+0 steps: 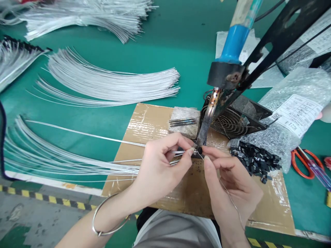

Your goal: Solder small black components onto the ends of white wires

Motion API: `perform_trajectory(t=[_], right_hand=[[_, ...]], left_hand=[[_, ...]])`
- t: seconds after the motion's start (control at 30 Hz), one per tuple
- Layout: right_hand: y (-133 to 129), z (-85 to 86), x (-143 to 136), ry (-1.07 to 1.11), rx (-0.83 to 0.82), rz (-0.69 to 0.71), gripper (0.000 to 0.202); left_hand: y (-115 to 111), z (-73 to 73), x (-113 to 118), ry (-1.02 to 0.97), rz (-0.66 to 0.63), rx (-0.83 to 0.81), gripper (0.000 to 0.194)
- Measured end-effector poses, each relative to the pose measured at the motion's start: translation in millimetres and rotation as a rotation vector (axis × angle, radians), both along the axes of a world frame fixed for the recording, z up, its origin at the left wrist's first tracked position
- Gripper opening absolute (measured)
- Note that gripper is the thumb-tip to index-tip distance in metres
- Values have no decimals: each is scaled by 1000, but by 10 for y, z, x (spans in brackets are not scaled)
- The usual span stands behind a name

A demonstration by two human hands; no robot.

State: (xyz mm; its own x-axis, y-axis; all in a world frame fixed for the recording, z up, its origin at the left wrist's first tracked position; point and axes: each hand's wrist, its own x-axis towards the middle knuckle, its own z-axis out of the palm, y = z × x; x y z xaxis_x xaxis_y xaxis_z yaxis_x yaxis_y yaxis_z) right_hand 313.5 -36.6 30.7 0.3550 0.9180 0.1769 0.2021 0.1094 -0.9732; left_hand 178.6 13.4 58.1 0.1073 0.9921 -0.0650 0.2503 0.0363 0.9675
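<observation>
Left hand (164,168) pinches wire (178,152), right hand (234,182) thin strand (228,194); iron (206,121) at one o'clock; soldering, likely; next wants steadiness

Workshop, soldering iron (232,44), wire bundles (111,81)

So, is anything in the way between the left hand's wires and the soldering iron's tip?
Nothing visible: the wires in the left hand reach close to the iron's tip, though that hand partly hides them.
</observation>
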Motion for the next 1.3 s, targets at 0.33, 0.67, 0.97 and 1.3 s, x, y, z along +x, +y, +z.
perform_trajectory(t=[0.33,0.67,0.97,1.3], right_hand=[[0,64,-83,68,-28,-68,19],[7,7,6,10,-8,10,16],[9,-3,5,-9,2,7,16],[-24,-44,1,27,1,0,15]], left_hand=[[-14,-16,-13,10,-1,-4,9],[0,-18,11,11,4,-15,8],[5,-11,4,10,0,1,9],[4,-16,9,-5,-6,23,9]])
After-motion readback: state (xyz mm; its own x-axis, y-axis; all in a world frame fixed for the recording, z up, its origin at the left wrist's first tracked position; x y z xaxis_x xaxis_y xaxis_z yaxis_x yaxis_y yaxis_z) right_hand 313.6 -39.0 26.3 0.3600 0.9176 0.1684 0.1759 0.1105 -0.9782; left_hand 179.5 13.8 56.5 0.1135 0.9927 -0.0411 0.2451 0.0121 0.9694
